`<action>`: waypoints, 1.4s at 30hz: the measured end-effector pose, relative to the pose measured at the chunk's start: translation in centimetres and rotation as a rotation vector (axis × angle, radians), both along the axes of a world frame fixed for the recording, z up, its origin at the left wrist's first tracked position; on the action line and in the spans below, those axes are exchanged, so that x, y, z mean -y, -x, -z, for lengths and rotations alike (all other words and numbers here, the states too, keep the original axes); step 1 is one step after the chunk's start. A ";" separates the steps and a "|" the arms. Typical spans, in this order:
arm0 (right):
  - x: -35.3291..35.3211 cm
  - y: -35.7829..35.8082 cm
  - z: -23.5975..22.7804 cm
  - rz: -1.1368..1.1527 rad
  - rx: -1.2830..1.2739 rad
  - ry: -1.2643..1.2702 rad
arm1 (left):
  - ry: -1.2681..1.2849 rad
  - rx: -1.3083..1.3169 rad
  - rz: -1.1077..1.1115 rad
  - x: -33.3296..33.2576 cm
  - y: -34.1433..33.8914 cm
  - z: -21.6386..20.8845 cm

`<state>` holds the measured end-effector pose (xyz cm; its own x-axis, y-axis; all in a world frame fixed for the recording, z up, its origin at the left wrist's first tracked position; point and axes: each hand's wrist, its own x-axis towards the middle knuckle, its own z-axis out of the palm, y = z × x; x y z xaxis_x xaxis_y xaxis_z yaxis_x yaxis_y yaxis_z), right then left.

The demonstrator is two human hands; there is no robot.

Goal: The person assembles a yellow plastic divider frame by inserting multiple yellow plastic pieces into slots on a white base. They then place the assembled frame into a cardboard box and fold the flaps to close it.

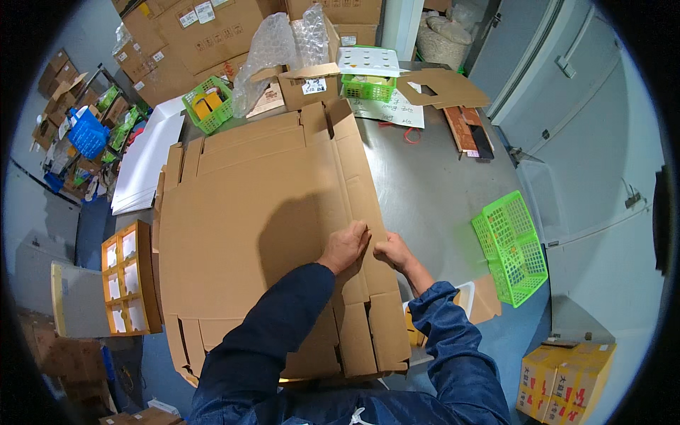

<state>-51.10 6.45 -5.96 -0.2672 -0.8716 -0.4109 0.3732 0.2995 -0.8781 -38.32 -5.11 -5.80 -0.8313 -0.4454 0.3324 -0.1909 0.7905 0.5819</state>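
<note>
A large flat cardboard box blank (234,205), creased and slotted along its ends, lies over the metal table. Along its right side runs a long folded flap (358,177). My left hand (345,246) is closed on this flap near the middle of its length, fingers curled inward. Just to the right, my right hand (394,251) grips the flap's outer edge, its thumb side toward the left hand. The two hands are close together but apart. What lies under their fingers is hidden.
A green basket (510,248) tilts at the table's right edge. Toward the back stand a green basket with yellow things (209,106), bubble wrap (273,57) and an open carton (308,88). A yellow frame with compartments (131,280) is at left; taped cartons (567,382) sit lower right.
</note>
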 end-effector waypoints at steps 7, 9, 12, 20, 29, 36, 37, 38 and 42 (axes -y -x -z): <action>3.3 3.1 1.9 0.063 -0.408 0.091 | -0.062 -0.036 0.116 0.0 0.1 0.3; 6.5 4.9 1.8 0.144 -0.204 0.173 | -0.075 -0.022 0.168 0.4 0.2 1.4; 10.9 6.9 1.3 0.198 0.020 0.121 | -0.215 -0.071 0.047 0.6 0.2 1.0; 11.4 8.1 2.1 0.137 0.202 0.073 | -0.052 -0.125 -0.194 9.6 5.5 2.1; 11.5 7.6 2.1 0.152 0.184 0.188 | -0.102 -0.064 -0.033 10.5 6.7 0.4; 11.6 6.2 1.9 0.188 0.015 0.132 | 0.049 -0.076 -0.088 11.1 7.8 3.1; 11.6 6.3 1.8 0.206 0.001 0.128 | 0.048 -0.123 -0.119 11.1 8.1 3.2; 11.5 6.4 1.7 0.192 0.004 0.143 | 0.048 -0.170 -0.149 11.1 8.3 3.3; 8.9 6.7 1.5 0.212 -0.048 0.057 | -0.299 -0.203 -0.242 11.5 8.9 3.2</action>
<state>-57.79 -2.43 -7.47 -0.4652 -0.8151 -0.3453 0.3802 0.1683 -0.9094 -47.27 -16.63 -8.95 -0.6225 -0.7208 0.3047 -0.2080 0.5278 0.8235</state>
